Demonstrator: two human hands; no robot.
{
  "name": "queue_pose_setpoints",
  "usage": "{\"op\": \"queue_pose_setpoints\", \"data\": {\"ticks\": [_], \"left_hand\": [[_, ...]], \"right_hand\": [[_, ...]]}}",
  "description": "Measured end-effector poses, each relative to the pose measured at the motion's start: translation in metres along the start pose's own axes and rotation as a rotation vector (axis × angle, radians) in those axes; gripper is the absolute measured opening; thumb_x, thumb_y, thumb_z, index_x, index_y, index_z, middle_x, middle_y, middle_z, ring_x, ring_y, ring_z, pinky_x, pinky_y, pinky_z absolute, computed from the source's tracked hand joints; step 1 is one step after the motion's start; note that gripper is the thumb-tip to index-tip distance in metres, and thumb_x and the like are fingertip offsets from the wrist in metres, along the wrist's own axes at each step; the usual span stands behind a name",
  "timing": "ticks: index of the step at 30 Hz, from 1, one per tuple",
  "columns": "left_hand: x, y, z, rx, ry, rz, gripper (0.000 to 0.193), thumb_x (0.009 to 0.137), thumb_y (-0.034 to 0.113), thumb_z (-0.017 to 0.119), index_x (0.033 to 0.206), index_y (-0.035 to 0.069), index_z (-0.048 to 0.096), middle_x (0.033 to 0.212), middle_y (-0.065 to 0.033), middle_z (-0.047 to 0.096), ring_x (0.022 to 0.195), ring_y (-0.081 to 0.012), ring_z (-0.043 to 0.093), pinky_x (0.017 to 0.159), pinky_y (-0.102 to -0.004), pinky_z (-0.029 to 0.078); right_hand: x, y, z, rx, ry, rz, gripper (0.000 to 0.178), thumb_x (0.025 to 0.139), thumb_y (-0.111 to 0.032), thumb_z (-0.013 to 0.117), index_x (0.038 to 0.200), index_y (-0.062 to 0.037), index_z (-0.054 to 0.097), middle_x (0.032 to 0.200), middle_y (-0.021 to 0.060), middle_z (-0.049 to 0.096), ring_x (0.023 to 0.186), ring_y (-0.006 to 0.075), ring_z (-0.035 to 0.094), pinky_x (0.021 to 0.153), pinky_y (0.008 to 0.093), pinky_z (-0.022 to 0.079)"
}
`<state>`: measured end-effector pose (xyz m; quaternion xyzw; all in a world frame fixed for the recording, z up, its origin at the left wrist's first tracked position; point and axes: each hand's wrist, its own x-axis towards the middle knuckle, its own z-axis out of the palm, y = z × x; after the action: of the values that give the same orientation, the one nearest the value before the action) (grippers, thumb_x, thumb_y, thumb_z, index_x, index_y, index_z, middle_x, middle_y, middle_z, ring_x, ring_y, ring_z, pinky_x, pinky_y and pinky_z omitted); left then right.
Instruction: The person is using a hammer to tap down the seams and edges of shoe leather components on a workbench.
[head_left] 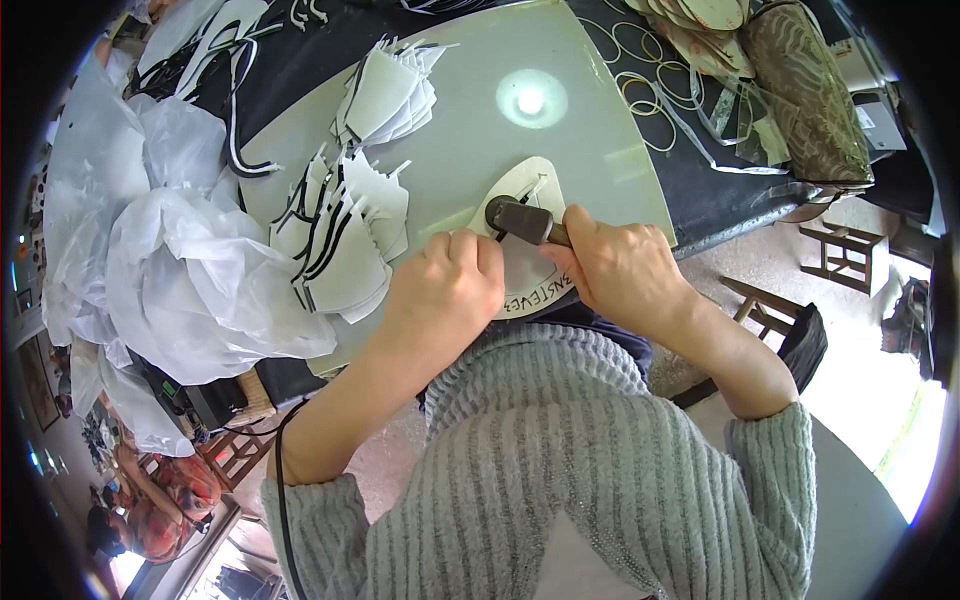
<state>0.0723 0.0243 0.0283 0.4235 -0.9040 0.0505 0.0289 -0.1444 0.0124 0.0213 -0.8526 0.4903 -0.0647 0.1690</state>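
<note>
My right hand (625,262) is closed round the short handle of a hammer (525,220). The hammer's dark head lies over a cream, rounded board (541,180) with handwriting along its near edge. On that board is a white piece (527,268), partly covered by my hands. My left hand (450,280) rests at the board's left side with its fingers curled in. Whatever those fingers pinch is hidden. To the left, white cut pieces with black strips (335,235) lie in an overlapping stack, and a second white stack (388,95) sits farther back.
Everything rests on a pale glossy worktop panel (470,120) over a dark table. Crumpled clear plastic bags (200,270) crowd the left. At the back right lie yellowish rings (640,80) and a brown patterned roll (806,95). Wooden stools (845,255) stand beyond; another person (170,500) sits lower left.
</note>
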Motion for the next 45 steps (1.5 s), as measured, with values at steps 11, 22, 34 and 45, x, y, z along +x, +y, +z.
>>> {"op": "queue_pose_setpoints", "data": {"ticks": [11, 22, 34, 45], "left_hand": [[0.011, -0.029, -0.005, -0.596, -0.075, -0.136, 0.014, 0.076, 0.004, 0.071, 0.084, 0.0, 0.059, 0.079, -0.0123, 0.066, 0.068, -0.0303, 0.066, 0.059, -0.0381, 0.052], [0.003, -0.013, 0.01, -0.296, 0.038, -0.022, 0.016, 0.076, 0.004, 0.066, 0.084, 0.001, 0.053, 0.071, -0.0103, 0.06, 0.065, -0.0267, 0.064, 0.057, -0.0366, 0.053], [-0.002, -0.017, 0.0, -0.409, 0.059, -0.072, 0.011, 0.078, 0.003, 0.068, 0.087, 0.003, 0.063, 0.078, -0.0083, 0.057, 0.07, -0.0246, 0.063, 0.059, -0.0353, 0.052], [-0.003, -0.012, 0.014, -0.301, 0.183, -0.007, 0.014, 0.069, -0.002, 0.068, 0.077, 0.004, 0.057, 0.073, -0.0069, 0.051, 0.063, -0.0221, 0.058, 0.053, -0.0323, 0.05]], "right_hand": [[-0.001, -0.001, 0.001, 0.003, 0.005, 0.007, 0.035, 0.097, -0.034, 0.059, 0.086, -0.0027, 0.047, 0.056, 0.0113, 0.057, 0.047, 0.0319, 0.061, 0.044, 0.0408, 0.048], [0.0, -0.001, -0.001, 0.036, 0.008, 0.016, 0.035, 0.098, -0.034, 0.058, 0.085, -0.0027, 0.047, 0.055, 0.012, 0.056, 0.047, 0.0325, 0.061, 0.044, 0.0409, 0.048], [-0.001, 0.003, 0.002, 0.031, 0.028, 0.006, 0.036, 0.097, -0.035, 0.059, 0.085, -0.0025, 0.048, 0.054, 0.0116, 0.057, 0.047, 0.0328, 0.061, 0.044, 0.0406, 0.048], [0.001, 0.0, -0.002, 0.032, -0.007, 0.02, 0.037, 0.097, -0.035, 0.059, 0.085, -0.0021, 0.048, 0.055, 0.0124, 0.057, 0.047, 0.033, 0.061, 0.043, 0.0409, 0.048]]}}
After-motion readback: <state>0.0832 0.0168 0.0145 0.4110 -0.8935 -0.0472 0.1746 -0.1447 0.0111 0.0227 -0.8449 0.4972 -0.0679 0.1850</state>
